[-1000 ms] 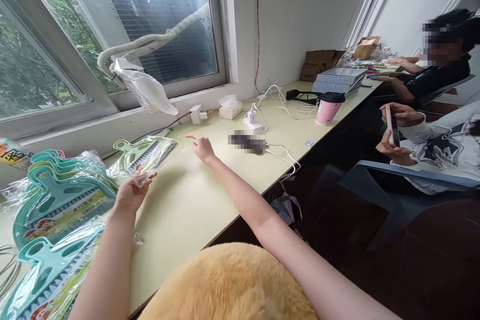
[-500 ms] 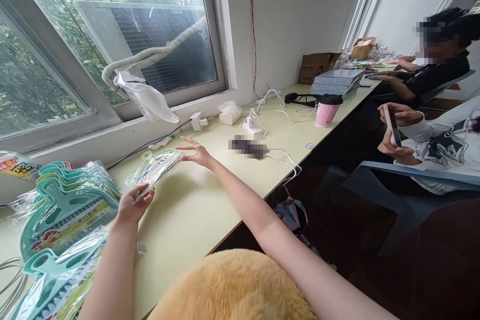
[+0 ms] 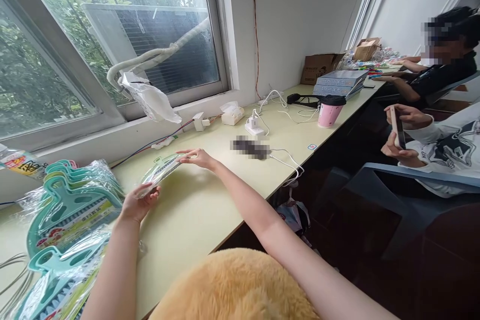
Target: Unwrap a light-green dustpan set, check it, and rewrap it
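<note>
Between my two hands is a green dustpan-and-brush set (image 3: 164, 172) in clear plastic wrap, tilted over the table. My left hand (image 3: 139, 203) is closed on its near end. At the far right end, the fingers and thumb of my right hand (image 3: 198, 158) pinch the edge of the package. To the left of my left forearm stands a row of similar wrapped teal dustpan sets (image 3: 75, 212). Another wrapped set (image 3: 62, 280) lies in front of that row, partly covered by my forearm.
On the pale table (image 3: 180, 225) are a pink cup (image 3: 330, 114), a tissue pack (image 3: 232, 114), a white charger (image 3: 254, 126), a blurred dark object (image 3: 250, 147) with cables, and boxes (image 3: 339, 81). A plush toy (image 3: 236, 285) fills the front. A person holds a phone (image 3: 397, 127) at right.
My right hand's spread fingers have closed on the far edge of the wrapped set. My left hand keeps its hold. The whole view has shifted slightly.
</note>
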Tool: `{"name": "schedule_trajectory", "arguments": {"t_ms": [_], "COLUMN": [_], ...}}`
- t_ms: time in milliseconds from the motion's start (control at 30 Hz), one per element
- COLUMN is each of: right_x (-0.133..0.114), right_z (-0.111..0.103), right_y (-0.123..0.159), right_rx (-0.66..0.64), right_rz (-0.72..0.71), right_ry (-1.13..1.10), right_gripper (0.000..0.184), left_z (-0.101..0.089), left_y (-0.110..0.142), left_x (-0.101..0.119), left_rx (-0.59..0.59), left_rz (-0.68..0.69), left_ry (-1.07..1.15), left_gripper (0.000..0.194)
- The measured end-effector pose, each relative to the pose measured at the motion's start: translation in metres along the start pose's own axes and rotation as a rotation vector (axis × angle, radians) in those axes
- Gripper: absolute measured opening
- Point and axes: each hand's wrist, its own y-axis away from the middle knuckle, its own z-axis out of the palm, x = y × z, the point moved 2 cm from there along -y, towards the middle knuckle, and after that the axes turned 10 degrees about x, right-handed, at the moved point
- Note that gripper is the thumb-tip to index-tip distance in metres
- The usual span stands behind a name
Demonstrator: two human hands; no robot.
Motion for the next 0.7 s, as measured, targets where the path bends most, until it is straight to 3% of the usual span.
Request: {"name": "schedule_trajectory", "arguments": {"t_ms": [100,300,500,700], "right_x": [0.003,0.01,0.016,0.018], "right_z": [-0.001,-0.001,-0.002,0.003], "right_y": [-0.001,-0.002,-0.003,-0.004], "right_rx": [0.01,0.028,0.018,0.062], "right_rz": [0.025,0.086,0.063,0.013], "right_ry": [0.041,0.151,0.18,0.237], "right_gripper": [0.01,0.007,0.008,0.005], "left_z": [-0.001,-0.002,-0.004,-0.007], "left_y": [-0.003,-0.001,0.004,0.0], "left_x": [-0.001,0.0,0.002,-0.002], "left_rx": [-0.017,0.069,0.082,0.083], "left_rz": [-0.012,-0.044,-0.004,-0.002], "left_ry": [0.033,0.102,-0.002,-0.029], "left_gripper": [0.029,0.036,0.053,0.049]}}
